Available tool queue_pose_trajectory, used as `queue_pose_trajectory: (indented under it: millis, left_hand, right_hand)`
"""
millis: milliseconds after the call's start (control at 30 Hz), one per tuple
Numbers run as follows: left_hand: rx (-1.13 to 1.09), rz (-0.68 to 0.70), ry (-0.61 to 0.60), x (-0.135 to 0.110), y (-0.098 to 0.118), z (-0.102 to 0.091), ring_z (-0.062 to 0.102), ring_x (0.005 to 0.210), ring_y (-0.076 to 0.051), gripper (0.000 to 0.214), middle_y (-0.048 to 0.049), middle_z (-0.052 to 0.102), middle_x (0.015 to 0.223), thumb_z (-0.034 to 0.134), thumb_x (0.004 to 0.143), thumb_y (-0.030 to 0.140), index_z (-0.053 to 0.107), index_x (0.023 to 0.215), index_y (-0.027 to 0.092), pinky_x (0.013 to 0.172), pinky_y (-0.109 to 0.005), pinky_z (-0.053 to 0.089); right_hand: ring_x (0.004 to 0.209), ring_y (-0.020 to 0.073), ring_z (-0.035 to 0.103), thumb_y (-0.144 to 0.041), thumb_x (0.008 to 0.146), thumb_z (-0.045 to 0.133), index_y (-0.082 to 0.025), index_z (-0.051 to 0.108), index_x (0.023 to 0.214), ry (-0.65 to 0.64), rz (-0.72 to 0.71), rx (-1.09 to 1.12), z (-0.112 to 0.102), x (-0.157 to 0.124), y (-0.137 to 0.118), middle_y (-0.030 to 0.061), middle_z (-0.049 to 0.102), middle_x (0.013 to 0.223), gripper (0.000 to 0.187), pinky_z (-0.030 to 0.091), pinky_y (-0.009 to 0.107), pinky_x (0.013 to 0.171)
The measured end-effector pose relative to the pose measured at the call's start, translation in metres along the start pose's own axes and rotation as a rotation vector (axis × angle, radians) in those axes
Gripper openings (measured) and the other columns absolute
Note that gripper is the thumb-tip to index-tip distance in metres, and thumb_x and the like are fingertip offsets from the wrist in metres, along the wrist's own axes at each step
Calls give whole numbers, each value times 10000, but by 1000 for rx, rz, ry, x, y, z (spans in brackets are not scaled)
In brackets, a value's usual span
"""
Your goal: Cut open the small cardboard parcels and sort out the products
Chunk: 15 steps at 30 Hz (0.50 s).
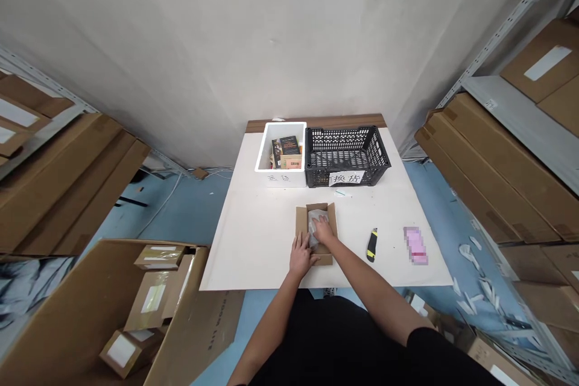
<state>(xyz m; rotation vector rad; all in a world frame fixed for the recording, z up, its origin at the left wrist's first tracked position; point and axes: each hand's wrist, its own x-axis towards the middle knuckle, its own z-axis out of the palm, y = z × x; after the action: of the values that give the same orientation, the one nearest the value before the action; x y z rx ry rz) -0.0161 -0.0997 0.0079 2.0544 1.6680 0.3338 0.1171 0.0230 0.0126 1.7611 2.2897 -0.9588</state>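
Observation:
A small open cardboard box sits near the front middle of the white table, its flaps folded outward. Inside lies a translucent plastic bag; what it contains cannot be made out. My right hand reaches into the box, its fingers closed on the bag. My left hand rests at the box's left front side, fingers spread over the flap and edge. To the right of the box lies a yellow and black box cutter, apart from both hands.
Behind the box stand a white bin holding packets and a black plastic crate with a paper label. A pink blurred item lies at the right. Left of the table, a large carton holds several parcels. Shelves with cartons flank both sides.

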Motion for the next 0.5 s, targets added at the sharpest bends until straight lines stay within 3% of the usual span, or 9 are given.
queue_pose_trajectory:
  millis: [133,267,400,500]
  left_hand:
    - [18,-22,1,0,-10,-8,193,1613,-399,213,-55,459,1654,734,916,432,828,931,242,1318,-610,178]
    - [28,-29,28,0,-38,-27,209,1606,-409,227,-76,485,1634,733,915,435,828,932,229,1312,-610,211]
    - [47,-31,39,-8,-75,-49,234,1604,-385,235,-79,493,1628,722,928,427,828,881,223,1310,-597,220]
    - [18,-48,26,-17,-100,-59,239,1604,-377,229,-63,480,1640,763,897,446,826,855,230,1309,-601,215]
  right_hand:
    - [1626,348,96,-208,851,731,-242,262,1685,-153,77,-68,7,17,-12,138,110,1771,957,274,481,1249]
    - [1633,357,32,-256,818,792,-275,152,1706,-182,44,-110,21,39,-37,142,16,1779,1094,277,496,1249]
    - [1627,358,92,-311,810,814,-288,121,1708,-193,30,-106,41,70,-71,164,26,1775,1134,334,482,1220]
    - [1603,360,208,-350,774,839,-277,171,1702,-210,77,-106,58,90,-91,185,134,1759,1146,345,492,1213]
